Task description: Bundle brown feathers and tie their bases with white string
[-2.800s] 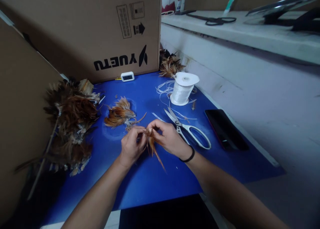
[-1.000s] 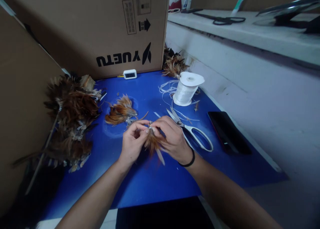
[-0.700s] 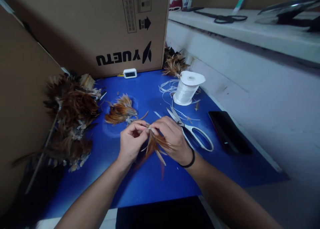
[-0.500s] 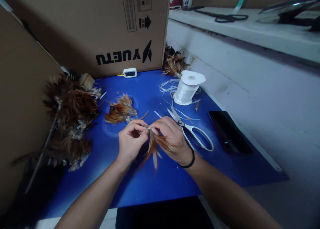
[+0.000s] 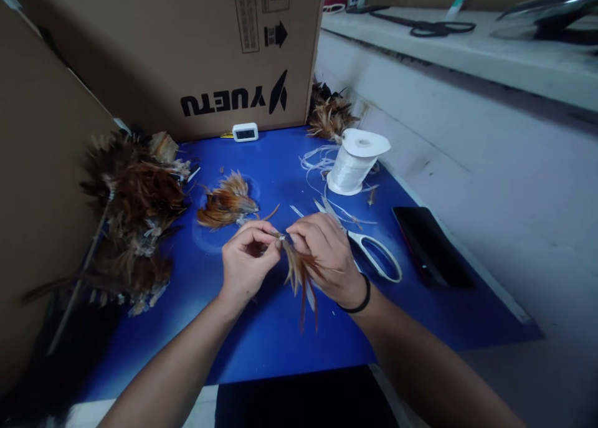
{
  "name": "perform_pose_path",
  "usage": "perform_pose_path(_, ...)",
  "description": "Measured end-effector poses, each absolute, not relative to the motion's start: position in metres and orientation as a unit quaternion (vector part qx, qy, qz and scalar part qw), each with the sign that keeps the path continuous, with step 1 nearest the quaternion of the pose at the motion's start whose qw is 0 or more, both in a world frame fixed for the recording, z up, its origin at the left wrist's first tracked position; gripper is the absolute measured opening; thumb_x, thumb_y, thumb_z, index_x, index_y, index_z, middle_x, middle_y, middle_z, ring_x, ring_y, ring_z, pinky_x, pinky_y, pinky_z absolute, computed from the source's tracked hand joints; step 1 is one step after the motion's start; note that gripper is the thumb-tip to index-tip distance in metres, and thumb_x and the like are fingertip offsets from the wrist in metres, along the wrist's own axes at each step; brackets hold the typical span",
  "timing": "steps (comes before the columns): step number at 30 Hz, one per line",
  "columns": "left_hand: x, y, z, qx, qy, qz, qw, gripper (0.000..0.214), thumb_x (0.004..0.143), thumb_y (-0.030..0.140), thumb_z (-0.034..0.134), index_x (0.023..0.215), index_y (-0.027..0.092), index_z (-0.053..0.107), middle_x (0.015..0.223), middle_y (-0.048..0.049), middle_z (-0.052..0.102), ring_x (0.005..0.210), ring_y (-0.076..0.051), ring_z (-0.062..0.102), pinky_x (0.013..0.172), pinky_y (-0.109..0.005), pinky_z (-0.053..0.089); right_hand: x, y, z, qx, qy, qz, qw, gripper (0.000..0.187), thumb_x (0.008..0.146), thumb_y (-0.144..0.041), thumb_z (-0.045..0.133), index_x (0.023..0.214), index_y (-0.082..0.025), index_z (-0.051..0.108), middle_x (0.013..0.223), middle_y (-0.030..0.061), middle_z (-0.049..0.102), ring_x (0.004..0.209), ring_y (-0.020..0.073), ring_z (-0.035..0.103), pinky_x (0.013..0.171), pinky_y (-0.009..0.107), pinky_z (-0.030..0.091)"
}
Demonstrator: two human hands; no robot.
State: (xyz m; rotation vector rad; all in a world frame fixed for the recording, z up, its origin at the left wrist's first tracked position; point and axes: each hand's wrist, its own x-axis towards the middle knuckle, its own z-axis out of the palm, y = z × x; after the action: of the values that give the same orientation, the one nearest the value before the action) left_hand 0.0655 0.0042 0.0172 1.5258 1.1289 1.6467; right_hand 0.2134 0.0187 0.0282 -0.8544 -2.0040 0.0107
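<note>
My left hand (image 5: 245, 265) and my right hand (image 5: 324, 253) meet above the blue mat (image 5: 261, 347), fingertips pinched together on the quill end of a small bundle of brown feathers (image 5: 301, 278). The feathers hang down below my right fingers. A black band sits on my right wrist. White-handled scissors (image 5: 374, 256) lie just right of my right hand. A small pile of orange-brown feathers (image 5: 227, 204) lies just beyond my left hand.
A white spool of thread (image 5: 355, 163) stands behind the scissors, loose thread around it. A black phone (image 5: 430, 244) lies at the mat's right edge. A big heap of dark feathers (image 5: 133, 216) fills the left. A cardboard box (image 5: 187, 54) and small white clock (image 5: 245, 132) stand behind.
The feather bundle has turned between my fingers and now hangs straighter down. Both hands stay pinched at its top, shifted slightly right.
</note>
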Motion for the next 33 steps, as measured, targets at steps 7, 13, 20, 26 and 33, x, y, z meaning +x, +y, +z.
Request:
perform_pose_path(7,0.065,0.004,0.017,0.585,0.436,0.62,0.287,0.007,0.067,0.01,0.068,0.066,0.016,0.064,0.081,-0.0034,0.061,0.077,-0.013,0.059,0.069,-0.027,0.048,0.215,0.017,0.032,-0.341,-0.809,0.096,0.469,0.012,0.088,-0.015,0.045,0.093,-0.019,0.055,0.087,0.0061,0.06,0.086,0.0179,0.055,0.077,0.035,0.043)
perform_pose_path(13,0.065,0.004,0.018,0.593,0.434,0.618,0.279,0.007,0.068,0.01,0.067,0.068,0.017,0.065,0.081,-0.0033,0.061,0.078,-0.013,0.059,0.069,-0.027,0.048,0.217,0.017,0.031,-0.333,-0.825,0.088,0.448,0.006,0.087,-0.017,0.049,0.089,-0.017,0.055,0.086,0.0054,0.061,0.084,0.0174,0.055,0.078,0.035,0.04)
perform_pose_path(20,0.066,0.004,0.021,0.598,0.439,0.612,0.275,0.005,0.067,0.012,0.068,0.066,0.016,0.065,0.08,-0.0036,0.061,0.076,-0.013,0.06,0.068,-0.027,0.049,0.215,0.021,0.03,-0.336,-0.83,0.021,0.445,0.007,0.086,-0.015,0.047,0.083,-0.018,0.052,0.08,0.0047,0.061,0.079,0.0172,0.055,0.073,0.033,0.04)
perform_pose_path(26,0.064,0.003,0.019,0.606,0.433,0.609,0.275,0.005,0.069,0.012,0.067,0.068,0.016,0.064,0.081,-0.0039,0.061,0.076,-0.013,0.06,0.069,-0.027,0.05,0.215,0.02,0.032,-0.348,-0.81,0.054,0.468,0.008,0.085,-0.015,0.046,0.083,-0.018,0.054,0.081,0.0052,0.06,0.081,0.0179,0.056,0.076,0.035,0.042)
perform_pose_path(33,0.065,0.002,0.02,0.626,0.446,0.601,0.222,0.005,0.069,0.013,0.068,0.068,0.017,0.064,0.081,-0.0037,0.061,0.076,-0.013,0.06,0.067,-0.026,0.05,0.215,0.014,0.039,-0.373,-0.755,0.271,0.465,0.004,0.081,-0.021,0.056,0.083,-0.018,0.057,0.078,0.0011,0.059,0.073,0.0127,0.056,0.069,0.026,0.046)
